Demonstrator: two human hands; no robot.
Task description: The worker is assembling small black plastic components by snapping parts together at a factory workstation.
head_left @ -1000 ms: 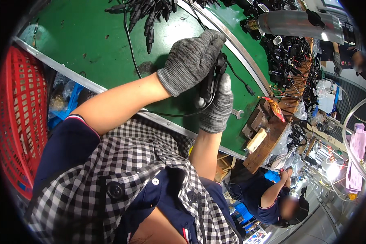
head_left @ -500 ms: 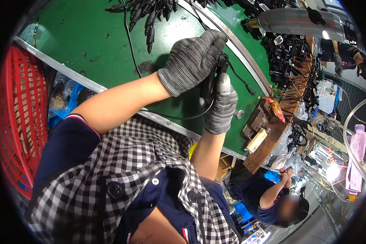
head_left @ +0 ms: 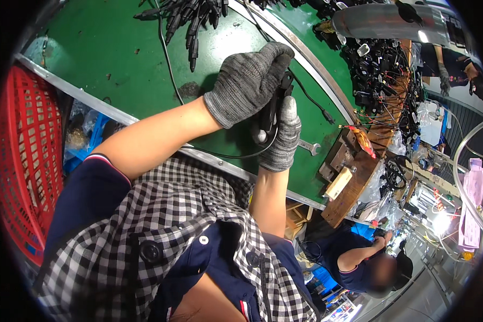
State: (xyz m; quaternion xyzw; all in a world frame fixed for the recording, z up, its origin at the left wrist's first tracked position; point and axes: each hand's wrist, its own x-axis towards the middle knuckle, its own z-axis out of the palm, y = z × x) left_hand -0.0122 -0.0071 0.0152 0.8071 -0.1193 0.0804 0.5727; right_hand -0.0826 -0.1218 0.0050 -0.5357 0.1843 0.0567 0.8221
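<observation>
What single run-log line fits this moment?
left hand: gripping black cable part | right hand: holding it too | green table

A factory assembly workshop: a green tabletop [head_left: 118, 70] edged in metal carries piles of black cables [head_left: 198, 16], a red crate [head_left: 27, 155] stands beside it, and another worker [head_left: 359, 257] sits nearby.

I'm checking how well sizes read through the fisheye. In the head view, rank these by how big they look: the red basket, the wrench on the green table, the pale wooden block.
1. Red basket, by far the largest, though it sits near the rim.
2. Pale wooden block.
3. Wrench, only partly showing beside the right hand, so its rank against the block is unsure.
</observation>
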